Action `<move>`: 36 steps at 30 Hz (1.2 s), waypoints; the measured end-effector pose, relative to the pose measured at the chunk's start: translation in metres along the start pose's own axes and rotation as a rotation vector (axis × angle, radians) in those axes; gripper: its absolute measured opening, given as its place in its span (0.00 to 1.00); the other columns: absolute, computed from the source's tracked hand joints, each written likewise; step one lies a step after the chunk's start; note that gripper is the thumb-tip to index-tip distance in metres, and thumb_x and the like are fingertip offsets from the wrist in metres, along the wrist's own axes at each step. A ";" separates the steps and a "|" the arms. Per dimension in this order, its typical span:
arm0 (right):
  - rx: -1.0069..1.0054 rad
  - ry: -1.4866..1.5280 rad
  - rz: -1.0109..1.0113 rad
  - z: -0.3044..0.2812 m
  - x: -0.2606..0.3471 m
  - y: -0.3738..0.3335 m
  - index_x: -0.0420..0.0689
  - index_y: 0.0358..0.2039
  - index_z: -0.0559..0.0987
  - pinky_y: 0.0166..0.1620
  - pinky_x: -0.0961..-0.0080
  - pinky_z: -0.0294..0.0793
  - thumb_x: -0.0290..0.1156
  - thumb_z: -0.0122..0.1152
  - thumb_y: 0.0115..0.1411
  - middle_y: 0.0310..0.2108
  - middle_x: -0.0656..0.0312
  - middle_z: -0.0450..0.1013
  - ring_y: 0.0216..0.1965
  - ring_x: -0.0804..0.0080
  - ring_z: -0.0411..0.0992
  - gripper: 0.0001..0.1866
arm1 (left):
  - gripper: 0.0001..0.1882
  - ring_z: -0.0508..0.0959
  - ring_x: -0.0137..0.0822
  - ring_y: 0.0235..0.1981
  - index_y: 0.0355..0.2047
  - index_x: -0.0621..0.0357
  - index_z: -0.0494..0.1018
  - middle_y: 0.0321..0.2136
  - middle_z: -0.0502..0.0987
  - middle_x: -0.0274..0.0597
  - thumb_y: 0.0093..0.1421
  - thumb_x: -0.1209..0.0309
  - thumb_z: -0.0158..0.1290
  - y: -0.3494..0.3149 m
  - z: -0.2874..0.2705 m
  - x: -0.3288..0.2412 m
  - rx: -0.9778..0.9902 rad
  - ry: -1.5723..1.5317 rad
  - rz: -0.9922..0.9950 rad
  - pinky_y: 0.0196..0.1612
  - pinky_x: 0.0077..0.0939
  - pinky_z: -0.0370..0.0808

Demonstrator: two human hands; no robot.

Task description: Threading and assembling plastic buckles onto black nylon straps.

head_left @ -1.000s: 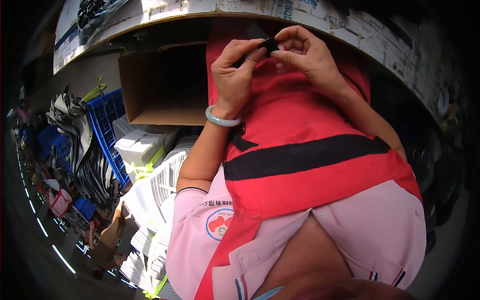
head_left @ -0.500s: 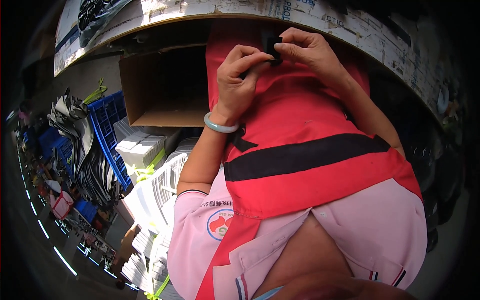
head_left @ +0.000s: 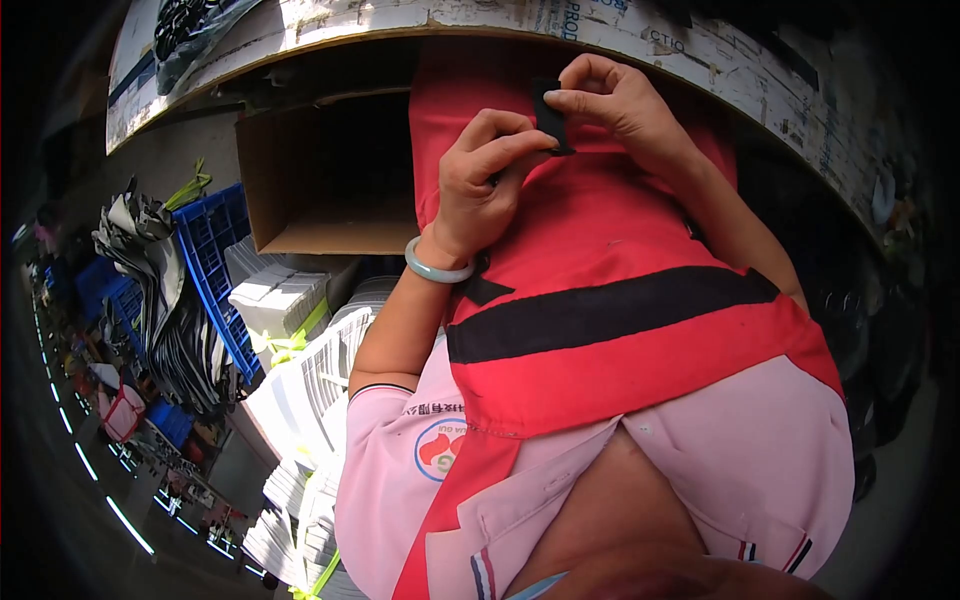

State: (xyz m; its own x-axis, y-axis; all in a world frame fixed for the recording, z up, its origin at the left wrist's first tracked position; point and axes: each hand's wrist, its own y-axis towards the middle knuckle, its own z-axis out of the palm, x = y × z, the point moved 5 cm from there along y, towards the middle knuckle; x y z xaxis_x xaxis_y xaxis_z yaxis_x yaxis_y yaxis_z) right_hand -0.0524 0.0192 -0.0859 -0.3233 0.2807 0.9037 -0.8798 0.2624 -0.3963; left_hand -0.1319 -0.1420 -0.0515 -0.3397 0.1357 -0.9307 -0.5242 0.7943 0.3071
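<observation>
A small flat black strip [head_left: 551,117], which looks like fabric, is stretched between my two hands above the red apron [head_left: 600,215]. My left hand [head_left: 487,180], with a pale bangle [head_left: 437,266] at its wrist, pinches the strip's lower end between thumb and forefinger. At the upper end, my right hand [head_left: 625,105] grips the strip's edge in the same kind of pinch. Fingertips cover both ends, so the strip's full outline is hidden.
A worktable edge [head_left: 480,22] runs across the top, bearing a bag of black pieces [head_left: 190,30]. An open cardboard box [head_left: 340,238] stands below it to the left. Nearby are a blue crate [head_left: 215,280], hanging dark sheets [head_left: 165,290] and tied white stacks [head_left: 290,400].
My left hand has moved slightly down and away from my right hand. More of the black strip now shows between them, pulled flatter.
</observation>
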 end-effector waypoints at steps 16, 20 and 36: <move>0.217 -0.330 -0.058 0.052 0.003 0.013 0.42 0.48 0.75 0.41 0.84 0.69 0.27 0.59 0.62 0.36 0.68 0.71 0.35 0.85 0.67 0.14 | 0.24 0.70 0.18 0.20 0.60 0.63 0.62 0.30 0.76 0.36 0.67 0.65 0.50 -0.051 -0.085 0.040 -0.305 -0.588 -0.643 0.21 0.11 0.68; 0.339 -0.718 -0.499 0.091 0.037 0.013 0.38 0.42 0.79 0.47 0.75 0.72 0.22 0.57 0.57 0.44 0.57 0.73 0.45 0.65 0.74 0.11 | 0.38 0.70 0.22 0.23 0.64 0.60 0.54 0.37 0.74 0.37 0.59 0.60 0.59 -0.023 -0.015 0.036 -0.100 -0.728 -0.580 0.21 0.15 0.68; 0.322 -0.792 -0.293 0.059 0.041 0.028 0.39 0.34 0.75 0.36 0.74 0.71 0.26 0.55 0.59 0.27 0.55 0.73 0.30 0.73 0.71 0.05 | 0.12 0.80 0.37 0.30 0.34 0.65 0.75 0.27 0.81 0.46 0.57 0.68 0.56 -0.017 -0.028 0.030 -0.106 -0.060 -0.491 0.33 0.31 0.74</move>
State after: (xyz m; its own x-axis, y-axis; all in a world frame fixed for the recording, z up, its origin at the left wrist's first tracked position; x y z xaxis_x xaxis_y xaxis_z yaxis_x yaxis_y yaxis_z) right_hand -0.1110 -0.0161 -0.0508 -0.1110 -0.5056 0.8556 -0.9812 -0.0812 -0.1752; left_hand -0.1551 -0.1677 -0.0791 0.0105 -0.2023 -0.9793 -0.6879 0.7093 -0.1539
